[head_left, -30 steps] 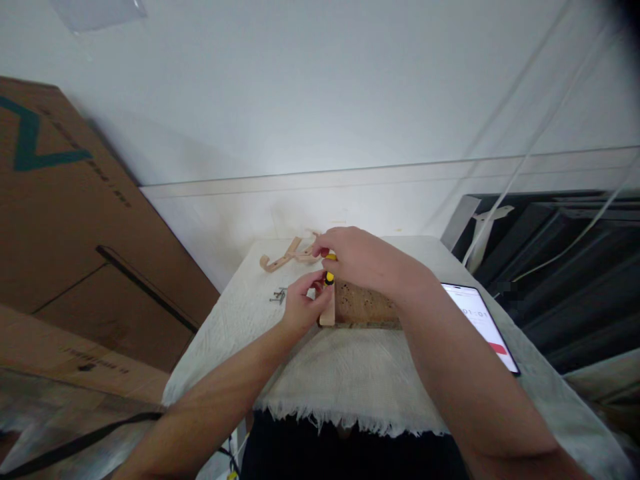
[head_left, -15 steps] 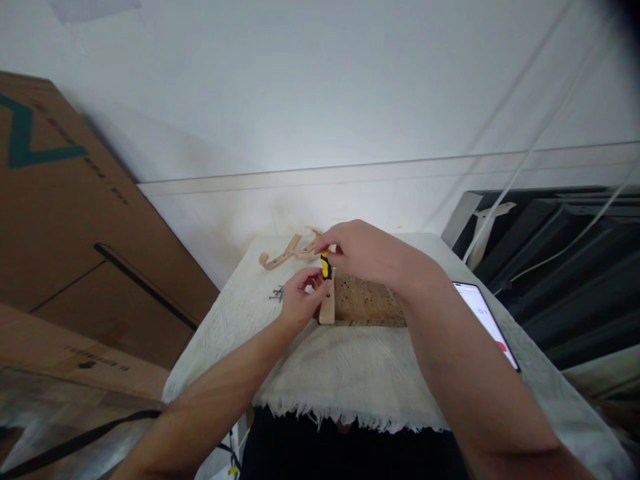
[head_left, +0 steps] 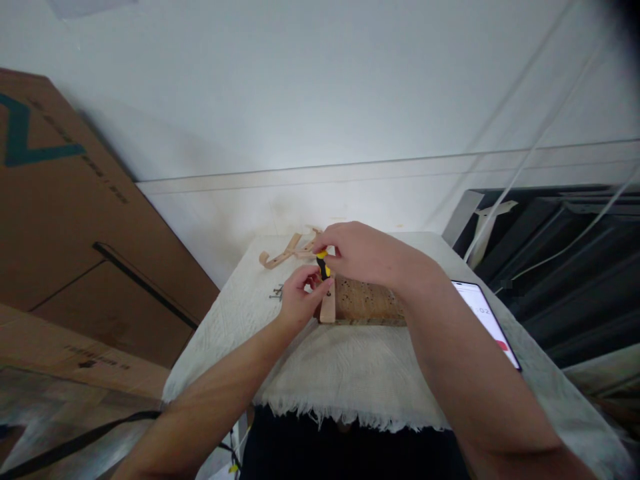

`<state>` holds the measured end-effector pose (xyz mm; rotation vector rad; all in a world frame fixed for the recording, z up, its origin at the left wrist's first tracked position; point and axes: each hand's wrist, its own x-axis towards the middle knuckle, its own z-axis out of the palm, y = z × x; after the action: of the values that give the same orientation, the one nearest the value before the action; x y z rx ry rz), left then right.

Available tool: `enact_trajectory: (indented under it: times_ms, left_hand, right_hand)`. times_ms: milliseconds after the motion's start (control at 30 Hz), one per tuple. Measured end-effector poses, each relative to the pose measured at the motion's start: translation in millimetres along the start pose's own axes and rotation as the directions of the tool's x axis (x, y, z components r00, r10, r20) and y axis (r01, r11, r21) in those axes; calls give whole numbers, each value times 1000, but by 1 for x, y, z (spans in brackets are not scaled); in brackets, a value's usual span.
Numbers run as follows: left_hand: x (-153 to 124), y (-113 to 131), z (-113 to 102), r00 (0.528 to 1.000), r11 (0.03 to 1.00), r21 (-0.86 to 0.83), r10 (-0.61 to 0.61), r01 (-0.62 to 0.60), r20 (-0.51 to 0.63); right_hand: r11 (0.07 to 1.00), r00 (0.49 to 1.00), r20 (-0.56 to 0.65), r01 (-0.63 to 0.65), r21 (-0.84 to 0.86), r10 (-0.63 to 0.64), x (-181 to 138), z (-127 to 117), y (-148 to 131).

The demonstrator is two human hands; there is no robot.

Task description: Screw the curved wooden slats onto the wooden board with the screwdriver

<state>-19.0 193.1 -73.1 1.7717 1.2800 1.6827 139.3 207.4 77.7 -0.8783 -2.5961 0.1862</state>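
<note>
A short yellow-and-black screwdriver (head_left: 323,266) stands nearly upright over a pale wooden strip (head_left: 328,311). My right hand (head_left: 360,252) pinches the top of its handle from above. The thumb and fingers of my left hand (head_left: 299,297) close around the lower end of the screwdriver, just above the strip; its tip is hidden. Under the strip lies a brown wooden board (head_left: 367,300) with many small dark holes. One dark hole or screw head shows on the strip below my left thumb.
Loose wooden hooks (head_left: 285,254) lie behind my left hand, and several screws (head_left: 276,292) lie left of it. A lit phone (head_left: 483,313) rests beside my right forearm. A cardboard box (head_left: 100,220) stands left of the cloth-covered table (head_left: 350,380).
The screwdriver handle has turned and leans slightly more to the left at the top. My right fingers have shifted a little with it; my left hand stays nearly in place.
</note>
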Motion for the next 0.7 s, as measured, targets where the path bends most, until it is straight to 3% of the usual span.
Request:
enact_trajectory:
  times_ms: [300, 567, 700]
  left_hand:
    - [0, 0, 2, 999, 999, -47, 23, -21, 44]
    - [0, -2, 1, 998, 998, -35, -60, 61, 25]
    - [-2, -4, 0, 997, 991, -125, -44, 51, 64]
  right_hand:
    - [985, 992, 12, -125, -119, 127, 2, -1, -1]
    - [1000, 999, 47, -26, 15, 25, -1, -1, -2]
    - [994, 994, 33, -101, -51, 103, -1, -4, -6]
